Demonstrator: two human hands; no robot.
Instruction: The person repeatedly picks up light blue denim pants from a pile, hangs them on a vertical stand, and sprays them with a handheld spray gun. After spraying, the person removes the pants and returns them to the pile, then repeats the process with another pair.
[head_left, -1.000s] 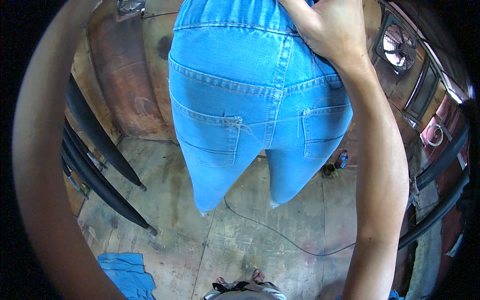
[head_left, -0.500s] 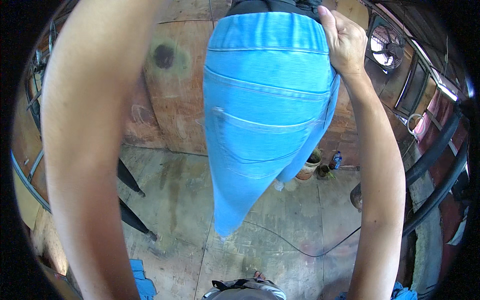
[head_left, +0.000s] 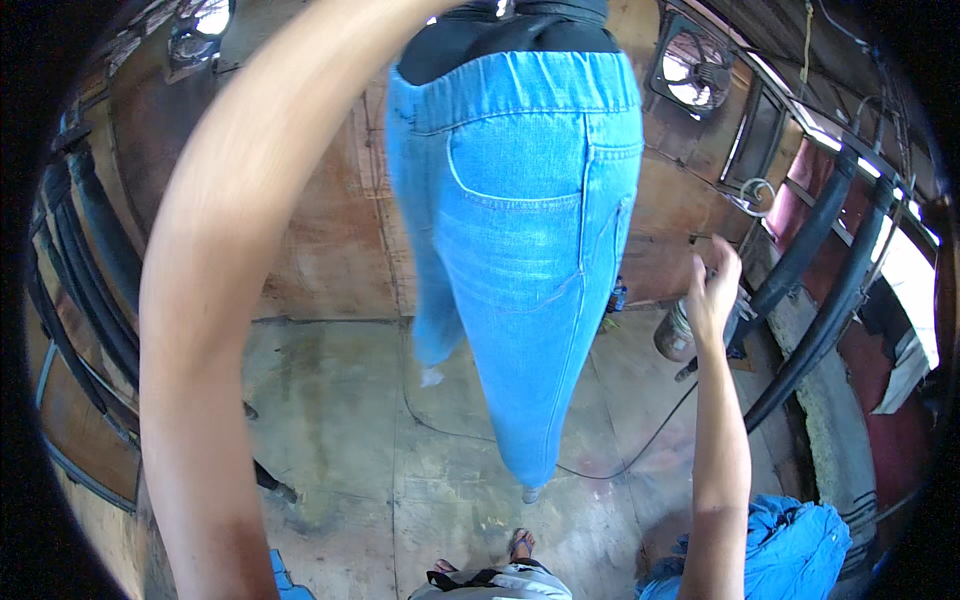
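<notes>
Right in the middle of your view, the light-blue jeans [head_left: 520,250] are pulled onto a black trouser form [head_left: 560,38], gathered waistband [head_left: 520,92] up top, tapered legs pointing down over the scuffed floor [head_left: 330,400]. You've got a curved front pocket [head_left: 515,185] facing you, and a bit of the black form pokes out above the waist. Your right hand [head_left: 713,300] is off to the right of the jeans, clear of them, fingers loose and pointing up, gripping nothing, with a grubby bucket [head_left: 674,335] looking just beside it from this angle. Your left arm [head_left: 215,280] goes up past the top edge, so your left hand is cut off and I can't say what it's gripping, if anything. There's a crumpled blue cloth pile [head_left: 795,550] by your right forearm, and a wall fan [head_left: 710,76] up behind the jeans.
</notes>
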